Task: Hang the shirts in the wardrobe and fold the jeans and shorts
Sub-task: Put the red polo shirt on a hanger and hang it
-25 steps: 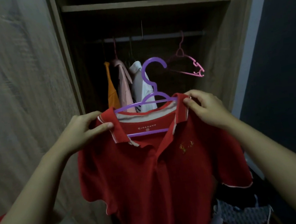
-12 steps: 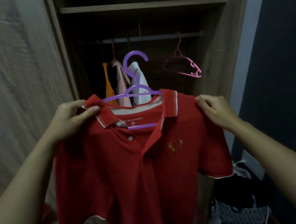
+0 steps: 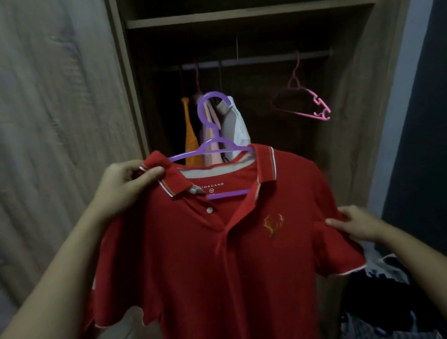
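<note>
The red polo shirt (image 3: pixel 227 254) sits on a purple hanger (image 3: pixel 213 131) held up before the open wardrobe, filling the view from centre to 6 o'clock. It looks light, soft and floppy, so I'd take the stiff hanger just below its hook. The left hand (image 3: pixel 122 188), at 9 o'clock of the collar, pinches the collar. The right hand (image 3: pixel 358 228), at 3 o'clock, pinches the sleeve, thumb in front, fingers hidden. The hem is cut off, and the dark clothes heap (image 3: pixel 390 303) at 5 o'clock is unreadable
</note>
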{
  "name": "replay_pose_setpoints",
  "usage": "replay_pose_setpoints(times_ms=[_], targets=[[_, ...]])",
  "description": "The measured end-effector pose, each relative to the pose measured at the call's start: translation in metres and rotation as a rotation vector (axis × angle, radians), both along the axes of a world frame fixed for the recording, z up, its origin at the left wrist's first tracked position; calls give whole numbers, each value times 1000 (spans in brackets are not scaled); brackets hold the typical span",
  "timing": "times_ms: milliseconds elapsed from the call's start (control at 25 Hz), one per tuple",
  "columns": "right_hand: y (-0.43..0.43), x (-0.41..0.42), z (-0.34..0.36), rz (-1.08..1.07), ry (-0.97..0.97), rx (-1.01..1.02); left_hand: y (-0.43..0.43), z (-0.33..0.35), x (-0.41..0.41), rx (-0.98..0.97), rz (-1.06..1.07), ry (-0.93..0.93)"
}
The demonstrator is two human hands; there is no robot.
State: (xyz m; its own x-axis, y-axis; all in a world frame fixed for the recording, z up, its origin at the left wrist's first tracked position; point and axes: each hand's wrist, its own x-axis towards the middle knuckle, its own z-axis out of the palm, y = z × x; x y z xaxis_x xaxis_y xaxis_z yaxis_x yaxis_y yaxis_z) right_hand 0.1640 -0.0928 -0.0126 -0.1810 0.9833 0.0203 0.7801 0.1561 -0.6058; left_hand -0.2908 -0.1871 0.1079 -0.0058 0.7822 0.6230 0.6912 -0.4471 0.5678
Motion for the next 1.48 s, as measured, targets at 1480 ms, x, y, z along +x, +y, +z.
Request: replay_pose_setpoints(times_ms=[1480], targets=[[220, -119, 217, 162, 800, 113, 258, 57, 202, -89, 441, 62]])
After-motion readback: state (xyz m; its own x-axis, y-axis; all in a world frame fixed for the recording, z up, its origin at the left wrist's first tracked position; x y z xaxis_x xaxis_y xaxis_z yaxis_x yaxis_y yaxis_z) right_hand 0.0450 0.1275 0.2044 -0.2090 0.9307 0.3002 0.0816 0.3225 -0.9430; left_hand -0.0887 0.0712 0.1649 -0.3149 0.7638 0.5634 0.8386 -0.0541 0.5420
